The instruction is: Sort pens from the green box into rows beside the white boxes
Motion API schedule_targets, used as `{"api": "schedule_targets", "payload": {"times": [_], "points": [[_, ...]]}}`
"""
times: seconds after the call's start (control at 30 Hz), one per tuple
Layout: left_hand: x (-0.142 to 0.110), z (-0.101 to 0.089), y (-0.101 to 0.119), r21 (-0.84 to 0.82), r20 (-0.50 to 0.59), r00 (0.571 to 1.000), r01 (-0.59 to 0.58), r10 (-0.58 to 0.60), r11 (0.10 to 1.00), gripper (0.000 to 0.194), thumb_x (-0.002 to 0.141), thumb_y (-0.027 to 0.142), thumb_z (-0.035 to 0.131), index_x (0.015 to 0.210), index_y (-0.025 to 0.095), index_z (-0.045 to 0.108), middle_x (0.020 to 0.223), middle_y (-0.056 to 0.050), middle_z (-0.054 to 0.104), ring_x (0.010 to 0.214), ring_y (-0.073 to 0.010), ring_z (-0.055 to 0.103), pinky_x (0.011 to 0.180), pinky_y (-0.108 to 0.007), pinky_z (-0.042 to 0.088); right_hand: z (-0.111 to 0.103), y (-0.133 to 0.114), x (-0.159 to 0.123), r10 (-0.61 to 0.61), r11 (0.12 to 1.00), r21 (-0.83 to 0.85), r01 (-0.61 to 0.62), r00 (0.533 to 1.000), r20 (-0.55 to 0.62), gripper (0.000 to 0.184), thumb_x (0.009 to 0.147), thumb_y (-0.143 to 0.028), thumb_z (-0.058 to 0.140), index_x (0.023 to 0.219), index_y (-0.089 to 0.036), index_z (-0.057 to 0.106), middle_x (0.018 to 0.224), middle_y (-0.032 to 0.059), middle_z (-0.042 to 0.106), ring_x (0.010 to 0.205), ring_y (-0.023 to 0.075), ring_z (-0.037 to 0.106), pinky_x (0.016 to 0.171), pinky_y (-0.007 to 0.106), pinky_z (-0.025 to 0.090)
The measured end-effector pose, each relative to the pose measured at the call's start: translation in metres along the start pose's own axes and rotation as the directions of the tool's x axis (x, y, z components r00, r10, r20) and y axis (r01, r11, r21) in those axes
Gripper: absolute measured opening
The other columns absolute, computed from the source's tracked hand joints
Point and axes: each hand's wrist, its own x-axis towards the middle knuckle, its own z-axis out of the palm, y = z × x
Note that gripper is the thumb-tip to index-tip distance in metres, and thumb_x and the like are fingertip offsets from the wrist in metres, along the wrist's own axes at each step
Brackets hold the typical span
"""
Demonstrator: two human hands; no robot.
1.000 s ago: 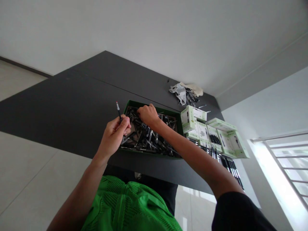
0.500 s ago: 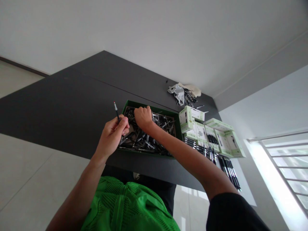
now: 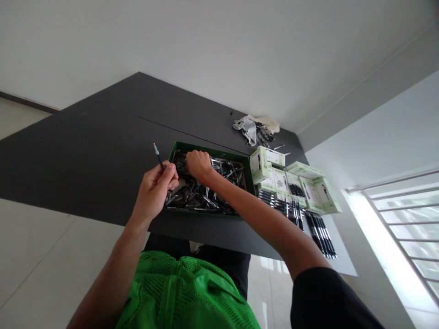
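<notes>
Sticking up from the left hand, a black pen slanted beside the box's left end, gripped by closed fingers. The right hand was curled among loose pens inside the green box, its hold impossible to tell. Pale-green cartons stood rightward on the dark surface.

Light: daylight enters by barred window at right, overexposed. Floor: white reflections. Wall: dim, flat grey. Pens: small glints, fine detail soft. Distortion: wide-angle, stretching toward frame edges.
</notes>
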Motion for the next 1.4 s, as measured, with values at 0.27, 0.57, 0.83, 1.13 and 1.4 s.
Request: {"api": "schedule_targets", "payload": {"times": [0.27,0.57,0.83,1.13,1.4], "points": [[0.001,0.006,0.006,-0.044,-0.037,0.999,0.015,-0.016,0.999,0.043,0.096,0.051,0.077,0.074,0.019,0.059,0.068,0.004,0.044,0.054,-0.0079,0.037,0.05,-0.025,0.033,-0.001,0.011,-0.01,-0.077,0.996,0.036,0.079,0.996,-0.038,0.036,0.109,-0.03,0.05,0.122,-0.011,0.077,0.123,0.0233,0.078,0.118,0.0319,0.075,0.1,0.04,0.055],[0.001,0.008,0.008,-0.065,-0.045,0.999,0.017,-0.02,0.998,0.044,0.095,0.051,0.079,0.073,0.019,0.059,0.063,0.005,0.04,0.053,-0.0081,0.036,0.051,-0.025,0.032,-0.001,0.025,0.005,-0.322,0.924,0.164,0.346,0.934,-0.156,0.026,0.11,-0.024,0.055,0.127,-0.025,0.076,0.117,0.0066,0.08,0.11,0.0211,0.074,0.089,0.028,0.049],[0.001,0.01,0.011,-0.032,-0.044,0.999,-0.004,0.003,0.999,0.046,0.096,0.053,0.077,0.073,0.02,0.056,0.061,0.006,0.038,0.052,-0.0086,0.035,0.05,-0.025,0.032,0.013,0.028,0.014,-0.348,0.928,0.093,0.361,0.928,-0.135,0.033,0.112,-0.024,0.049,0.133,-0.028,0.074,0.121,0.007,0.081,0.111,0.022,0.074,0.093,0.03,0.049],[0.003,0.013,0.014,-0.099,-0.06,0.997,0.037,-0.043,0.994,0.046,0.091,0.052,0.083,0.07,0.019,0.06,0.056,0.006,0.037,0.051,-0.0083,0.036,0.052,-0.025,0.031,0.013,0.022,0.017,-0.268,0.963,-0.022,0.267,0.956,-0.118,0.032,0.111,-0.033,0.051,0.124,-0.018,0.076,0.116,0.0161,0.079,0.111,0.0279,0.075,0.089,0.034,0.054],[0.003,0.012,0.014,-0.13,-0.07,0.996,0.049,-0.059,0.99,0.046,0.09,0.052,0.084,0.07,0.019,0.06,0.056,0.006,0.038,0.052,-0.0084,0.036,0.052,-0.025,0.032,0.015,0.016,0.022,-0.442,0.894,-0.129,0.429,0.891,-0.102,0.038,0.112,-0.016,0.039,0.115,-0.013,0.077,0.115,0.0178,0.079,0.109,0.0265,0.075,0.081,0.034,0.053]]}}
